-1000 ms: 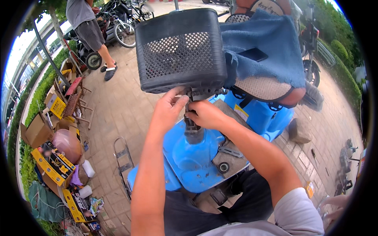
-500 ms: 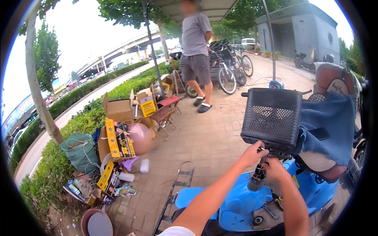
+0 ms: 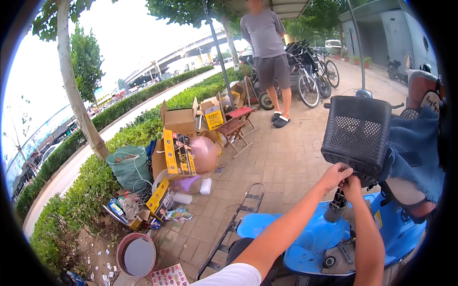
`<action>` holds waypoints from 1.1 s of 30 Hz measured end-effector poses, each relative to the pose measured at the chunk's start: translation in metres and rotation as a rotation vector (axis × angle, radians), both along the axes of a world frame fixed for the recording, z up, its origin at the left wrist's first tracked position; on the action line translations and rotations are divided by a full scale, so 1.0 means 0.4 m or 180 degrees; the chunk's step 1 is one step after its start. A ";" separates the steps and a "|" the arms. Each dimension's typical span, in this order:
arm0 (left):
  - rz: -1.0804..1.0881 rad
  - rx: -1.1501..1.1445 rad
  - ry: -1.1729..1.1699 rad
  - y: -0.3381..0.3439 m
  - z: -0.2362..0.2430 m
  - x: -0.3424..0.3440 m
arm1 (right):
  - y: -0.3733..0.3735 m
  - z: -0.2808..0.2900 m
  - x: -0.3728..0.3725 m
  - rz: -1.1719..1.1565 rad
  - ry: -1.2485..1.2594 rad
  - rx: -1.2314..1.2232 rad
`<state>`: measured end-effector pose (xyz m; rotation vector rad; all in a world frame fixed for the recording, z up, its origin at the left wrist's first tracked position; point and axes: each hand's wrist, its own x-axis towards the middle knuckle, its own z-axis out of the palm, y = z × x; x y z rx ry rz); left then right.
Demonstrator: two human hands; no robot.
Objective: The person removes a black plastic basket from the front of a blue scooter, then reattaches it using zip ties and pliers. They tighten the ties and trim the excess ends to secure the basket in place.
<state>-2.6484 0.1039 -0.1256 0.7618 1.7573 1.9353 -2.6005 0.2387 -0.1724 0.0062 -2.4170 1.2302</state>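
Observation:
My left hand (image 3: 336,175) has its fingers pinched together just under the black plastic basket (image 3: 357,136). Close against it, my right hand (image 3: 353,188) is closed too, at the top of the dark steering column (image 3: 337,207). Whatever lies between the fingers is too small and too covered to make out. The column rises from the blue body (image 3: 310,233) of a small scooter, which lies below my forearms. A blue cloth (image 3: 414,152) drapes over the scooter's seat beside the basket.
A person (image 3: 269,47) stands ahead on the paving. Cardboard boxes (image 3: 179,121), a pink ball (image 3: 204,155) and a green bag (image 3: 128,167) lie along the hedge at left. A bucket of water (image 3: 137,255) stands near a black metal rack (image 3: 229,233). Bicycles (image 3: 309,88) stand behind.
The view has turned left, so everything sits farther right in it. My hands have come closer together under the basket. The person ahead now faces more toward me.

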 end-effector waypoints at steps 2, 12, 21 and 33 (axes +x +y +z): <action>0.0065 -0.0277 0.0147 0.004 0.016 -0.010 | -0.005 -0.016 0.002 0.0089 0.0225 -0.0129; 0.0558 -0.0269 -0.1083 0.065 0.029 0.003 | -0.025 -0.020 0.033 -0.0554 0.0247 0.0287; 0.0130 0.0559 -0.0480 0.041 -0.017 0.037 | -0.008 -0.003 0.039 -0.0258 0.0157 0.0145; -0.0223 0.1775 -0.2184 0.049 -0.011 0.033 | 0.003 0.020 0.059 -0.0118 0.0297 0.0192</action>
